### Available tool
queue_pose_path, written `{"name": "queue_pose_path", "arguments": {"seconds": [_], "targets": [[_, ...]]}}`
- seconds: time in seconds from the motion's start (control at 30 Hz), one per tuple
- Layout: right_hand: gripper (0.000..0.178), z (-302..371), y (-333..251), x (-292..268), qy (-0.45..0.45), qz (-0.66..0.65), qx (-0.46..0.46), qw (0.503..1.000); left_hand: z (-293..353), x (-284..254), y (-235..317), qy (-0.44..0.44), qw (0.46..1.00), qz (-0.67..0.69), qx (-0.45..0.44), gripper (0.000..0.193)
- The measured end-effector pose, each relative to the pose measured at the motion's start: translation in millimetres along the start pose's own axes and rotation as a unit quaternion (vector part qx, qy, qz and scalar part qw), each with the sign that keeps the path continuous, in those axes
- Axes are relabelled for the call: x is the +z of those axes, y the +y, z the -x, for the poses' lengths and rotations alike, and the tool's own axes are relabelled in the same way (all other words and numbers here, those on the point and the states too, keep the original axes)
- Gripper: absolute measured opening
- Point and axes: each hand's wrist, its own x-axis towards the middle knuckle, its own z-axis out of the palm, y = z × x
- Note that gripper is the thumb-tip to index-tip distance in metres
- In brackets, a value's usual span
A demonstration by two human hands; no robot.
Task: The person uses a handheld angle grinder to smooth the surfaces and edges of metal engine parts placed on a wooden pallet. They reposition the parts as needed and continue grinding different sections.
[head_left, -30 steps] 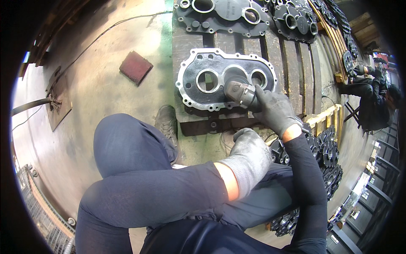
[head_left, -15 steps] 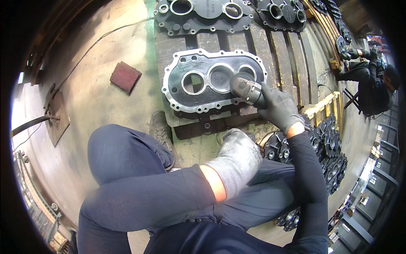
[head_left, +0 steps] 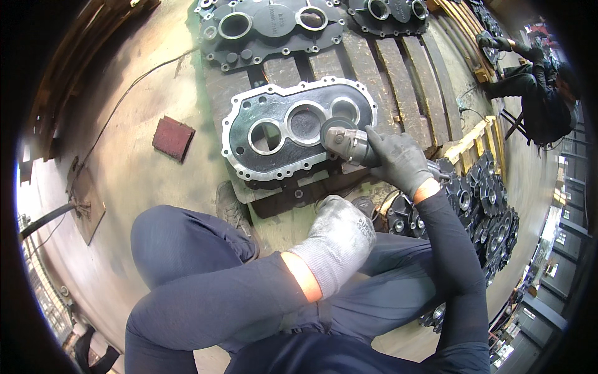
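My right hand (head_left: 403,163), in a dark grey glove, is wrapped round the body of an angle grinder (head_left: 352,147). The grinder's head and round disc lie over the right part of a gear housing cover (head_left: 242,138), close by its middle and right round openings. This cover has a dark inner face, a bright metal rim with bolt holes, and lies on a wooden pallet (head_left: 349,66). My left hand (head_left: 341,235), in a light grey glove, is curled closed over my legs, apart from the cover. Its fingertips are hidden, so what they hold, if anything, cannot be seen.
Two more dark covers, a large one (head_left: 274,36) and another (head_left: 389,14), lie at the pallet's far end. Several dark castings (head_left: 492,199) are stacked at right. A reddish-brown pad (head_left: 173,138) and a cable (head_left: 121,96) lie on the left floor. Another person (head_left: 541,93) sits far right.
The whole view has shifted, so the cover and pallet appear further left and slightly lower. My right hand keeps the grinder at about the same spot on the cover. My left hand stays closed.
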Motion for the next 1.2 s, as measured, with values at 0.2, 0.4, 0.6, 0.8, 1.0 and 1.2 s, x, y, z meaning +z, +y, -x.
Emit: {"name": "queue_pose_path", "arguments": {"seconds": [0.2,0.4,0.6,0.8,1.0,1.2], "targets": [[0.089,-1.2,26.4,-3.3,-0.023,-0.009,0.054,0.998,-10.0,0.2,3.3,0.045,0.999,-0.005,-0.026,0.025],[0.086,3.7,33.8,4.6,0.015,-0.045,0.073,0.996,-14.2,-9.1,2.9,0.01,1.0,-0.009,0.007,0.023],[0.066,5.2,28.4,-8.2,0.014,-0.042,0.087,0.995,-25.9,-7.5,12.9,0.046,0.998,0.029,-0.044,0.021],[0.075,18.5,52.2,-4.5,0.011,-0.053,0.102,0.993,-22.4,-23.5,20.9,0.06,0.998,0.014,-0.013,0.02],[0.064,31.6,71.2,-3.5,0.05,-0.033,0.095,0.994,-30.0,-20.9,22.4,0.075,0.997,-0.014,0.007,0.016],[0.058,30.7,97.7,-12.8,0.053,-0.08,0.171,0.981,-32.1,-27.8,25.2,0.067,0.997,-0.024,0.013,0.016]]}}
